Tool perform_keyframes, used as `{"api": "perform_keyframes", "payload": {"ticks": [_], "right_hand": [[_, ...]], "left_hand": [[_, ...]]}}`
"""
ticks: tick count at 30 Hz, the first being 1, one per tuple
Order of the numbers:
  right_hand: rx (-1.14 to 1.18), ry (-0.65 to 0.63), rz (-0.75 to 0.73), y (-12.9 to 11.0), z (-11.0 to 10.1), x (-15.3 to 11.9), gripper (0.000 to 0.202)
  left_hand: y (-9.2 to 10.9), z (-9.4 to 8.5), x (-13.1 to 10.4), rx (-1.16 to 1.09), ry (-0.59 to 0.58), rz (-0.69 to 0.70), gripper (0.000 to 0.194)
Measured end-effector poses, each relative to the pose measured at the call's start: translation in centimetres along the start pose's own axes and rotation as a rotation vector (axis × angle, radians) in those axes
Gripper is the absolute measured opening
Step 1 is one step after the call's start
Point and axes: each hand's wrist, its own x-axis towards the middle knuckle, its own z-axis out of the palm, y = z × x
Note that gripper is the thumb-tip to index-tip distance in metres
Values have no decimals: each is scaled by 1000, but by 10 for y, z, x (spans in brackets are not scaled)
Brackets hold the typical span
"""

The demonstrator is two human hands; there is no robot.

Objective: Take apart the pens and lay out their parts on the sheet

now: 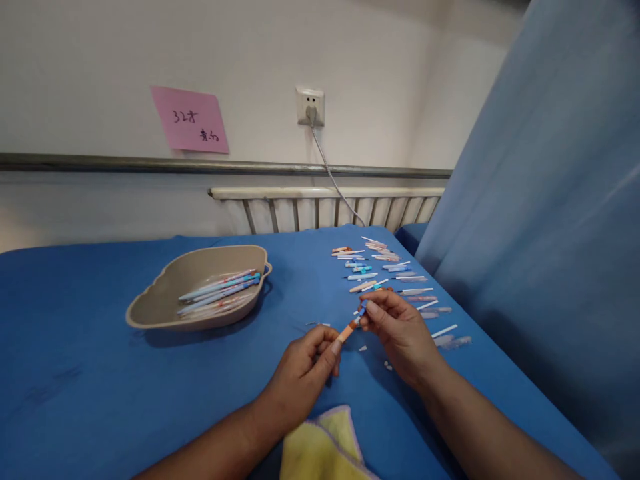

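Observation:
Between thumb and fingers my left hand grips an orange pen barrel, tilted up to the right. My right hand pinches a small blue pen part at the barrel's upper end, where a brown ring and a whitish piece show. Whether the blue part is joined to the barrel or only touching it, I cannot tell. Behind my right hand, several pen parts lie in rows, with white refills and barrels in blue, teal, orange and clear. Small white pieces lie on the blue cloth below my hands.
A beige basin at left holds several assembled pens. A yellow cloth lies at the front edge. A blue curtain hangs along the right. Behind the blue-covered table are a metal rail and a plugged-in socket.

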Motion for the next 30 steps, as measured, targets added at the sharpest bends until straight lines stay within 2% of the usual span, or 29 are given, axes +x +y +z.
{"api": "perform_keyframes", "payload": {"ticks": [12, 18, 30], "right_hand": [[-100, -36, -20, -1, -1, 0, 18], [-235, -52, -58, 1, -3, 1, 16], [-313, -96, -66, -3, -4, 0, 16]], "left_hand": [[0, 1, 1, 24, 29, 28, 24], [-3, 0, 1, 36, 8, 0, 24], [-8, 1, 2, -26, -39, 17, 22]]}}
